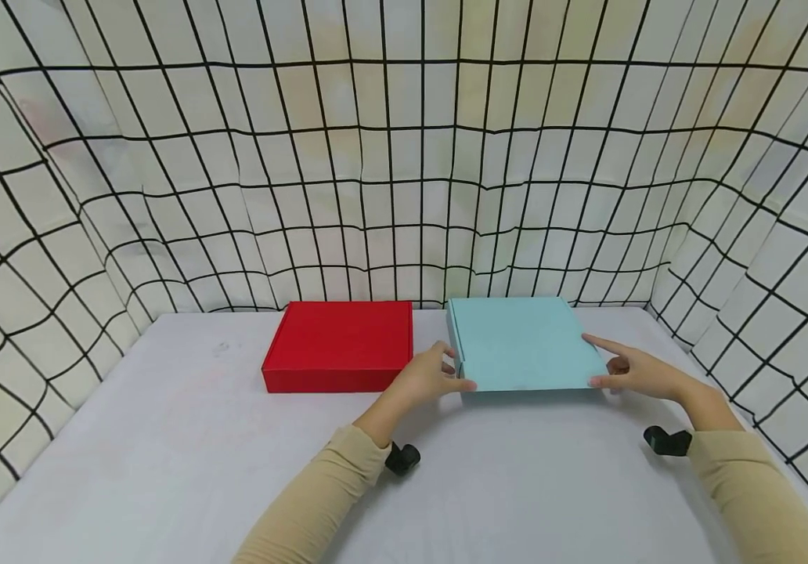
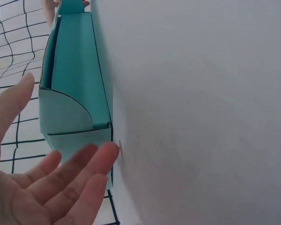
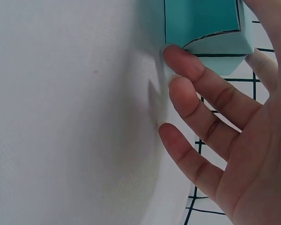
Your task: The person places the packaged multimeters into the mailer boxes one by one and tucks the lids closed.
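Observation:
A light blue cardboard box [image 1: 527, 345] lies on the table, and its lid's front edge stands a little off the body. Between them, the left wrist view shows a darker teal panel [image 2: 77, 65] and a curved side flap [image 2: 65, 112]. My left hand [image 1: 432, 372] is at the box's front left corner, thumb near the lid's front edge, fingers loosely extended beside the left wall. On the other side, my right hand [image 1: 640, 372] has its index finger at the right edge and its thumb by the front right corner. Exact contact is hard to tell.
A closed red box [image 1: 340, 345] lies left of the blue one, close to my left hand. Black grid netting [image 1: 404, 157] over pale sheeting surrounds the white table [image 1: 164, 470] at the back and sides. A small black device [image 1: 667, 441] sits at each wrist.

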